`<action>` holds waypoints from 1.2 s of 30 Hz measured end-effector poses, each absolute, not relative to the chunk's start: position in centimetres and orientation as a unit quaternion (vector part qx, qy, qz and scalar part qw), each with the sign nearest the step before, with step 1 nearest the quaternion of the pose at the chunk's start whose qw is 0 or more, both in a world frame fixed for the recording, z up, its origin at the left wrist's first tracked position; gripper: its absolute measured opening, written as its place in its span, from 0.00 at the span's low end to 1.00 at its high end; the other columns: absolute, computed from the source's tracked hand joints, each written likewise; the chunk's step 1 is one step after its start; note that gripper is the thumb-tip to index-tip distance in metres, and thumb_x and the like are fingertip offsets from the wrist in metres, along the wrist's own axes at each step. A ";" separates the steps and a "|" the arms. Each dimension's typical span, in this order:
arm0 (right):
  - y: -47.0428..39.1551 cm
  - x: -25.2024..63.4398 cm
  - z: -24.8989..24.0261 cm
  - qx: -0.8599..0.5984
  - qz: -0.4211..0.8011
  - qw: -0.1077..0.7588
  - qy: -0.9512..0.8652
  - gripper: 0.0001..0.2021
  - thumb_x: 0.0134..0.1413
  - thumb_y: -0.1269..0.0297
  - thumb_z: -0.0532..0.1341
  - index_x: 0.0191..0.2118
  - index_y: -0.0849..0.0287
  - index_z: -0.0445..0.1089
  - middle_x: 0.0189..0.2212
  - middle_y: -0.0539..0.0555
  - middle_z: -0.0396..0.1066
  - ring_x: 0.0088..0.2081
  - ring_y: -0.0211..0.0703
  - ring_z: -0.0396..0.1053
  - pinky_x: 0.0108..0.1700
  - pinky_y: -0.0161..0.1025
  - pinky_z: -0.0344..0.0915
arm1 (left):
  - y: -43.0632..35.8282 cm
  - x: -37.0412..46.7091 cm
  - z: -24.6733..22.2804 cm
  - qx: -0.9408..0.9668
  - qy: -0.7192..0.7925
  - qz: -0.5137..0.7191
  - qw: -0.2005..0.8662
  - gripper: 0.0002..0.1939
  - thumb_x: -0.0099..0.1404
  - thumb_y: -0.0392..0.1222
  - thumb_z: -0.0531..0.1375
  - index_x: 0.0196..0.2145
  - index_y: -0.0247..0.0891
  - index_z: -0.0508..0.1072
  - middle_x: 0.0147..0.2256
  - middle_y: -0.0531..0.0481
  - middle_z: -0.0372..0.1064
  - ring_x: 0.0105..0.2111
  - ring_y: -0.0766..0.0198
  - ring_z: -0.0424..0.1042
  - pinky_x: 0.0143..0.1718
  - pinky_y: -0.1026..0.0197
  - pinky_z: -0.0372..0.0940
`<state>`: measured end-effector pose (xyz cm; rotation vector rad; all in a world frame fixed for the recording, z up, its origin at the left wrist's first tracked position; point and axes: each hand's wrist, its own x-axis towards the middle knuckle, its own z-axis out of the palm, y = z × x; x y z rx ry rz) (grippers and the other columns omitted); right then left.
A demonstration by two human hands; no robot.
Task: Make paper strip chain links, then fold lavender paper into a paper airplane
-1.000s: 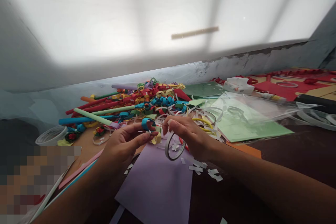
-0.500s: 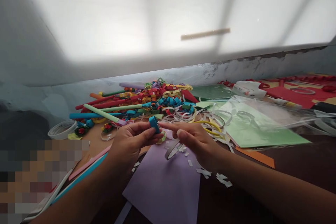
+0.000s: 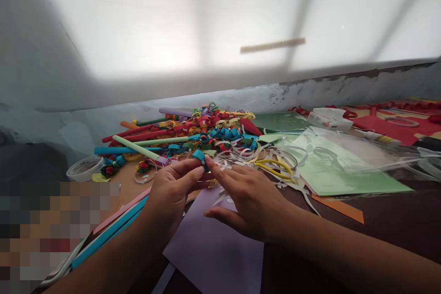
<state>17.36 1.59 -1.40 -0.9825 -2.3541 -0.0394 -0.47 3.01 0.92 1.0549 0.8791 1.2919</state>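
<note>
Between the thumb and fingers of my left hand (image 3: 174, 190) is a small blue paper loop (image 3: 199, 155), pinched shut. The stretched index finger of my right hand (image 3: 250, 195) reaches the loop's right side and seems to touch it. Its thumb stands apart below, and I see nothing gripped in that hand. Under both hands lies a sheet of purple paper (image 3: 220, 250). White scraps lie around it, partly covered by my right hand.
Behind my hands is a heap of colourful paper chains (image 3: 223, 134) and rolled paper tubes (image 3: 138, 148). A white tape roll (image 3: 85, 168) sits left. Yellow paper strips (image 3: 275, 168), green sheets in clear plastic (image 3: 358, 181) and an orange strip (image 3: 339, 208) lie right.
My right hand has moved left and turned over the loop, its fingers now stretched out. The small tape roll that hung beside it is no longer visible. My left hand still holds the blue loop.
</note>
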 end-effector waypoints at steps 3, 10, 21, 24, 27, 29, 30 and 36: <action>1.7 17.6 -1.3 -0.356 0.032 0.302 -0.884 0.42 0.65 0.40 0.53 0.71 0.69 0.49 0.51 0.69 0.75 0.49 0.65 0.73 0.48 0.58 0.68 | 3.3 -0.5 0.7 0.467 0.380 0.558 0.571 0.14 0.45 0.43 0.77 0.30 0.38 0.82 0.30 0.52 0.81 0.28 0.66 0.79 0.31 0.67 0.73; 1.7 18.9 -0.2 -0.349 0.123 0.360 -0.857 0.33 0.65 0.43 0.52 0.66 0.60 0.59 0.59 0.62 0.70 0.55 0.59 0.70 0.55 0.57 0.63 | 4.4 -1.1 0.5 0.487 0.397 0.545 0.555 0.17 0.42 0.44 0.78 0.29 0.36 0.81 0.26 0.51 0.79 0.26 0.68 0.75 0.32 0.66 0.70; 1.6 19.8 1.3 -0.346 0.177 0.376 -0.841 0.34 0.65 0.32 0.39 0.42 0.57 0.68 0.40 0.57 0.69 0.46 0.53 0.65 0.51 0.53 0.60 | 4.1 -1.3 0.9 0.541 0.417 0.511 0.521 0.15 0.46 0.47 0.76 0.23 0.34 0.80 0.20 0.52 0.72 0.22 0.69 0.68 0.28 0.66 0.64; 1.5 19.9 1.5 -0.352 0.200 0.368 -0.837 0.35 0.59 0.27 0.43 0.39 0.58 0.64 0.39 0.56 0.64 0.44 0.53 0.63 0.49 0.52 0.61 | 4.2 -1.4 1.0 0.550 0.419 0.512 0.510 0.15 0.46 0.49 0.75 0.23 0.34 0.81 0.21 0.51 0.73 0.24 0.68 0.69 0.29 0.66 0.64; 1.6 19.8 1.5 -0.366 0.250 0.337 -0.831 0.35 0.50 0.27 0.57 0.44 0.58 0.62 0.45 0.59 0.63 0.46 0.55 0.63 0.50 0.52 0.61 | 4.4 -1.5 1.0 0.552 0.419 0.514 0.506 0.15 0.46 0.50 0.75 0.25 0.35 0.82 0.25 0.50 0.76 0.27 0.66 0.71 0.33 0.64 0.66; 1.7 19.9 1.2 -0.363 0.290 0.320 -0.825 0.31 0.53 0.36 0.62 0.51 0.57 0.62 0.50 0.60 0.63 0.50 0.56 0.63 0.52 0.52 0.60 | 4.6 -1.6 0.9 0.553 0.421 0.514 0.503 0.15 0.47 0.50 0.75 0.25 0.35 0.82 0.25 0.49 0.76 0.27 0.65 0.71 0.32 0.64 0.66; 1.8 19.9 1.0 -0.354 0.314 0.321 -0.821 0.28 0.57 0.42 0.61 0.54 0.56 0.61 0.53 0.59 0.63 0.52 0.55 0.63 0.54 0.51 0.59 | 4.7 -1.7 0.9 0.553 0.422 0.516 0.501 0.15 0.48 0.50 0.74 0.25 0.35 0.81 0.24 0.49 0.75 0.26 0.65 0.71 0.32 0.64 0.66; 2.9 19.5 -0.7 -0.286 0.427 0.430 -0.742 0.16 0.66 0.58 0.50 0.57 0.53 0.61 0.42 0.53 0.66 0.43 0.45 0.64 0.46 0.44 0.60 | 5.0 -2.1 0.7 0.540 0.432 0.532 0.490 0.17 0.49 0.52 0.73 0.26 0.35 0.80 0.24 0.50 0.75 0.25 0.66 0.71 0.31 0.64 0.66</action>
